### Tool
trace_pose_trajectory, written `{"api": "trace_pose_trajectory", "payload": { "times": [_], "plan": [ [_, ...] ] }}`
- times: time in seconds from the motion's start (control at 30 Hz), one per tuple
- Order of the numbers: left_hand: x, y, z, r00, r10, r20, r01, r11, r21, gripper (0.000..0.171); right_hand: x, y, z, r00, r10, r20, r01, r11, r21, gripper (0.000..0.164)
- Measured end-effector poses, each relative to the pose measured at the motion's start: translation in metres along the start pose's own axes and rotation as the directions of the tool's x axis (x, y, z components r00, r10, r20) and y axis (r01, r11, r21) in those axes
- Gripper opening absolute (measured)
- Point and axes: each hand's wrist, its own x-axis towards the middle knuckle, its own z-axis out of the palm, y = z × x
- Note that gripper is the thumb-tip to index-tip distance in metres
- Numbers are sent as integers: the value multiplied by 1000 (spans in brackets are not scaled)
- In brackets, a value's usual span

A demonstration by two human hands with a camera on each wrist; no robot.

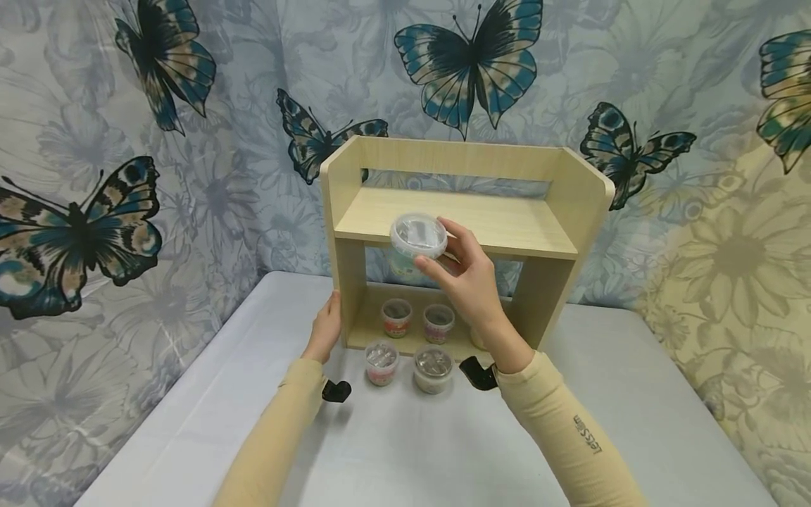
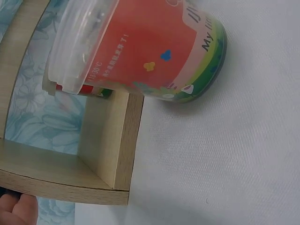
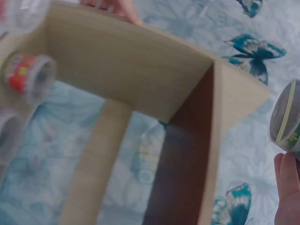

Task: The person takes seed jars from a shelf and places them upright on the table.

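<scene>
My right hand [image 1: 469, 278] grips a round plastic tub [image 1: 418, 239] with a clear lid by its right side. The tub is held up in front of the upper board of a light wooden shelf unit [image 1: 456, 222]; in the right wrist view the tub [image 3: 288, 117] shows at the right edge. Against the outer face of the unit's left side panel rests my left hand [image 1: 325, 329]. On the lower board stand a red-labelled tub [image 1: 396, 318] and a purple-labelled tub [image 1: 438, 324]. A yellowish tub [image 1: 478, 339] is mostly hidden behind my right wrist.
On the white tabletop [image 1: 405, 451], before the unit, stand a pink-labelled tub [image 1: 381, 363] and a pale tub [image 1: 434, 370], both lidded. The unit's side panels rise above its upper board. Butterfly-patterned cloth [image 1: 234, 134] hangs behind and at both sides.
</scene>
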Motion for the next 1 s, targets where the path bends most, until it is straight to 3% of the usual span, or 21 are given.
{"api": "trace_pose_trajectory", "payload": {
  "times": [0.23, 0.5, 1.0],
  "plan": [
    [-2, 1, 1, 1000, -14, 13, 14, 1000, -6, 88, -43, 17, -24, 994, 107, -19, -108, 992, -70, 57],
    [-1, -1, 1, 1000, -29, 12, 29, 999, -19, 87, -76, 34, -44, 968, 238, -75, -245, 966, -88, 55],
    [0, 0, 1, 1000, -26, 9, 27, 999, -34, 86, -123, 63, -64, 938, 330, -108, -337, 940, -50, 57]
  ]
}}
